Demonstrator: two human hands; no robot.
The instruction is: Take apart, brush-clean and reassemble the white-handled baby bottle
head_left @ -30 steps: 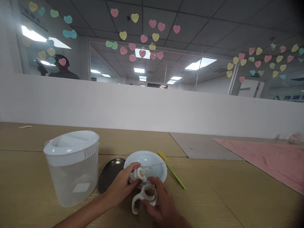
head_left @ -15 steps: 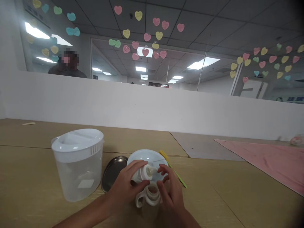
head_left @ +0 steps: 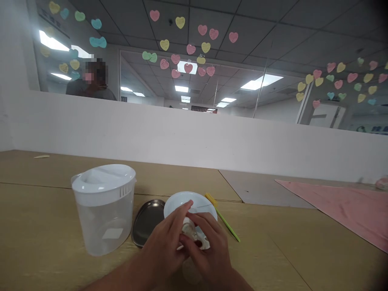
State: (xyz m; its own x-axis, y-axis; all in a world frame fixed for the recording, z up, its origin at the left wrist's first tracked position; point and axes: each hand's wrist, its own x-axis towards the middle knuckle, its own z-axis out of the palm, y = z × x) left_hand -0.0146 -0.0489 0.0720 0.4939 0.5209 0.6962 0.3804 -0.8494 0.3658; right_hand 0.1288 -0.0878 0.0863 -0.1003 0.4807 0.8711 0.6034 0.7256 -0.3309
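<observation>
My left hand is closed around the white-collared nipple top of a baby bottle. The fingers of my right hand curl in from the other side and grip the same top, touching my left fingers. Below, partly hidden by both hands, stands the clear baby bottle, and a bit of white shows beside my right fingers. Just behind the hands sits a pale blue-white bowl.
A lidded clear plastic tub stands at left, beside a dark metal tray. A green-handled brush with a yellow head lies right of the bowl. A pink cloth covers the right side. A low white wall runs behind.
My right hand has moved left and closed onto the nipple top that my left hand holds. Both hands now cover more of the bottle below. The view has shifted slightly.
</observation>
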